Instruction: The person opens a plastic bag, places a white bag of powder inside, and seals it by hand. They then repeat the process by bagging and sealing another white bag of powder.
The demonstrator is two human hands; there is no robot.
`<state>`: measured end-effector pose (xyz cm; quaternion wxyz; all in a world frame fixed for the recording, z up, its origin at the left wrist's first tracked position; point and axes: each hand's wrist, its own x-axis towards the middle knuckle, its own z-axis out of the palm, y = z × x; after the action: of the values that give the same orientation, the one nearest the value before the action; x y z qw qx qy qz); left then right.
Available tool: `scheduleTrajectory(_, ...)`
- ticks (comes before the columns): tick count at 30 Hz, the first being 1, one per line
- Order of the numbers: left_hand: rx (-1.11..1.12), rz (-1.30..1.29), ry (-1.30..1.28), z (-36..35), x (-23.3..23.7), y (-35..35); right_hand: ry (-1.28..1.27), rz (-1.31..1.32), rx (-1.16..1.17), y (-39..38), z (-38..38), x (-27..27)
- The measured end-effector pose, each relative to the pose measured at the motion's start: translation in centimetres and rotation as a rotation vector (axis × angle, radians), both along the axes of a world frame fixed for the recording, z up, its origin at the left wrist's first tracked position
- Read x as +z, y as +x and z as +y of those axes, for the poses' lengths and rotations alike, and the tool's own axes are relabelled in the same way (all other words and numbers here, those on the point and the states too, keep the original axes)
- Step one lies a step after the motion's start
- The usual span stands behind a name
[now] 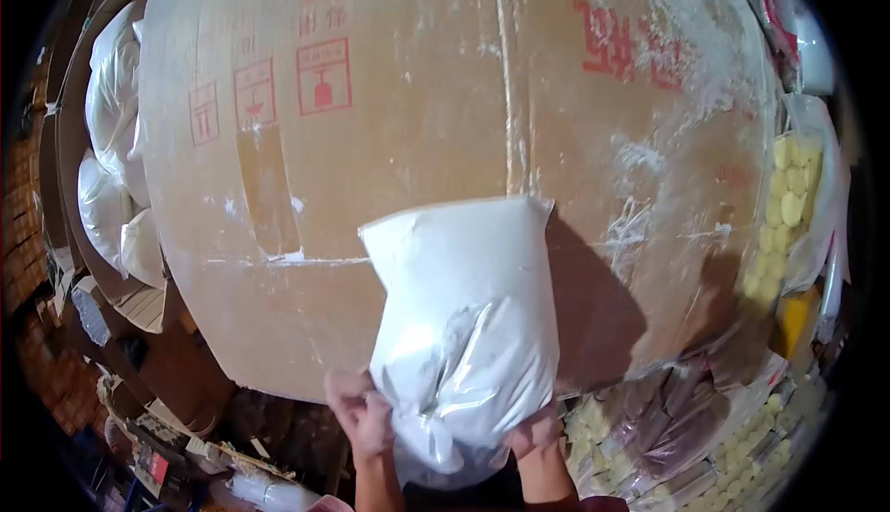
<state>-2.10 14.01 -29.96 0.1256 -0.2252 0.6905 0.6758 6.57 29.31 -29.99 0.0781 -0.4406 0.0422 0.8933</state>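
A clear plastic bag packed with white powder (468, 308) leans over the near edge of the cardboard surface, its flat end pointing away from me and its gathered, crumpled end towards me. My right hand (535, 430) grips the lower right corner of the bag, with its fingers partly hidden by the plastic. At the lower left side of the bag is my left hand (359, 412), smeared by motion, its fingertips right beside the plastic.
Flattened cardboard (389, 141) with red print and white powder smears covers the work surface. An open carton (158, 303) at the left contains filled white bags (116, 95). Bags of pale yellow round pieces (783, 206) line the right side, near dark plastic (667, 415).
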Motion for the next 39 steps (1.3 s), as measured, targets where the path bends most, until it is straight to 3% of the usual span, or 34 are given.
scheduleTrajectory(2,0.014,0.074,-0.002,0.2,2.0,-0.2,0.111,-0.218,0.133,-3.7,0.6,4.2)
scheduleTrajectory(3,-0.044,0.129,0.122,0.2,3.1,-0.8,0.155,-0.328,0.208,-5.5,0.9,6.2)
scheduleTrajectory(5,-0.061,0.033,0.099,-0.7,2.0,0.1,0.213,-0.027,0.272,-3.0,1.5,5.4)
scheduleTrajectory(7,-0.023,-0.147,-0.06,-0.6,1.0,0.5,1.057,-0.243,0.927,-2.1,2.5,5.2)
scheduleTrajectory(8,-0.148,-0.031,-0.012,-0.8,0.8,0.4,1.352,-0.145,0.903,-2.4,2.9,5.0)
scheduleTrajectory(9,-0.133,0.052,-0.048,-0.4,0.4,0.3,1.65,-0.041,0.858,-2.9,3.2,4.8)
scheduleTrajectory(11,-0.103,0.19,-0.134,1.6,1.4,-0.6,1.88,-0.136,0.856,-3.1,3.6,5.3)
scheduleTrajectory(15,-0.294,0.343,-0.225,0.4,1.6,-0.9,1.818,0.078,0.752,-5.7,4.9,4.7)
scheduleTrajectory(16,-0.388,0.453,-0.242,0.2,1.6,-1.4,1.786,0.11,0.736,-5.9,5.0,4.6)
scheduleTrajectory(19,-0.716,0.461,-0.458,-0.6,3.8,-2.0,1.772,0.13,0.766,-6.2,5.1,4.8)
scheduleTrajectory(23,-0.747,0.509,-0.56,-0.1,4.5,-2.0,1.726,-0.016,0.849,-5.9,4.6,5.0)
scheduleTrajectory(27,-0.666,0.379,-0.745,0.9,4.8,-2.3,1.758,-0.22,1.06,-6.7,3.8,4.8)
scheduleTrajectory(29,-0.506,-0.001,-0.579,3.3,5.5,-4.1,1.411,-0.472,0.967,-8.1,2.9,4.9)
scheduleTrajectory(31,-0.358,-0.05,-0.603,5.0,5.2,-4.5,1.349,-0.591,0.986,-8.2,2.4,4.8)
scheduleTrajectory(34,-0.31,-0.202,-0.644,5.2,6.0,-3.9,1.481,-0.648,1.075,-7.1,1.8,5.6)
scheduleTrajectory(37,-0.245,-0.208,-0.61,5.2,5.7,-2.5,1.078,-0.673,1.016,-6.4,1.7,7.6)
scheduleTrajectory(38,-0.164,-0.211,-0.52,5.3,5.3,-2.2,1.022,-0.657,1.017,-6.1,2.1,7.7)
scheduleTrajectory(39,-0.117,-0.22,-0.393,5.2,5.3,-2.0,0.801,-0.64,0.91,-6.0,2.5,7.7)
